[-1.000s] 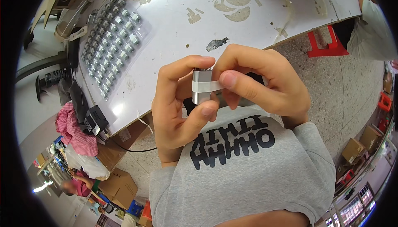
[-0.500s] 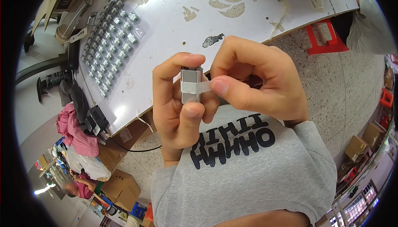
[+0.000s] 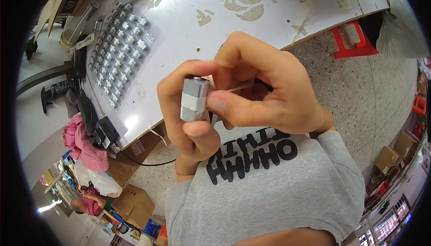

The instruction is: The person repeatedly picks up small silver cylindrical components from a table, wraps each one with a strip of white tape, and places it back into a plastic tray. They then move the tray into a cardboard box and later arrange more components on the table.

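I'm holding the silver metal block [image 3: 195, 87] clamped in my left grip [image 3: 170, 104] over the worktop [image 3: 175, 39] edge, while my right grip [image 3: 283, 104] is pinching the white tape [image 3: 193, 103], ideally pulling evenly (slack would likely be leaving wrinkles).

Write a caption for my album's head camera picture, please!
The left hand holds a silver block banded with white tape, the right hand close beside it, near a white table.

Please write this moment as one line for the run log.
left hand: holds silver metal part | right hand: grips white tape beside it | tape: across part's front | clear tray: on table, holding small parts
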### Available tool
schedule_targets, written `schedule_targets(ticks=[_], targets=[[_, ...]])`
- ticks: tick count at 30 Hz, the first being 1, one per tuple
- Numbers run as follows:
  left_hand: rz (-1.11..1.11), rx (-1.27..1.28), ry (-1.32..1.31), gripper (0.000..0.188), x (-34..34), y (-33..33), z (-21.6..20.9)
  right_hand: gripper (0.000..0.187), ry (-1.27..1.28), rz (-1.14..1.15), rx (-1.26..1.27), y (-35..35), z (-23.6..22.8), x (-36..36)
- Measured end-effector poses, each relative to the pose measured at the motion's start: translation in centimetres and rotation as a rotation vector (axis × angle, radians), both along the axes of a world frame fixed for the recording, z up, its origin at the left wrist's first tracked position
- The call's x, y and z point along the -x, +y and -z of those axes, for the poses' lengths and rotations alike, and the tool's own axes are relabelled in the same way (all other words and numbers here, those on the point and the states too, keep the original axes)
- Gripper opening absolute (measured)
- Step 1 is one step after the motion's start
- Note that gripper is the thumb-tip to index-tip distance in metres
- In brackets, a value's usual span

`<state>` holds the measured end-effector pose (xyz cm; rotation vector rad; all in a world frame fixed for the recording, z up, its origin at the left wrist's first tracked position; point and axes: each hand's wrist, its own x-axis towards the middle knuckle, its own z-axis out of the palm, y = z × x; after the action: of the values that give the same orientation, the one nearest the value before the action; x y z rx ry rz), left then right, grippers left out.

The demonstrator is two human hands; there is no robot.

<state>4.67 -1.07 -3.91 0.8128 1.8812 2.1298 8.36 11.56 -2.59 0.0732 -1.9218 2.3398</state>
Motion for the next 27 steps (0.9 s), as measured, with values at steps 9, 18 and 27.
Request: schedule_targets(ticks=[9, 18, 27], targets=[[-0.211, 0.415, 0.358, 0.044, 1.3, -0.3, -0.9, 0.022, 0.259, 0.179, -0.358, -0.8, 2.3, 1.0], [-0.219, 0.561, 0.558, 0.03, 1.9, -0.1, -1.5, 0.019, 0.128, 0.169, -0.196, 0.2, 1.8, 1.0], [-0.034, 0.615, 0.66, 0.042, 3.5, -1.1, -2.8, 0.02, -0.196, -0.099, 0.02, 1.4, 0.4, 1.3]])
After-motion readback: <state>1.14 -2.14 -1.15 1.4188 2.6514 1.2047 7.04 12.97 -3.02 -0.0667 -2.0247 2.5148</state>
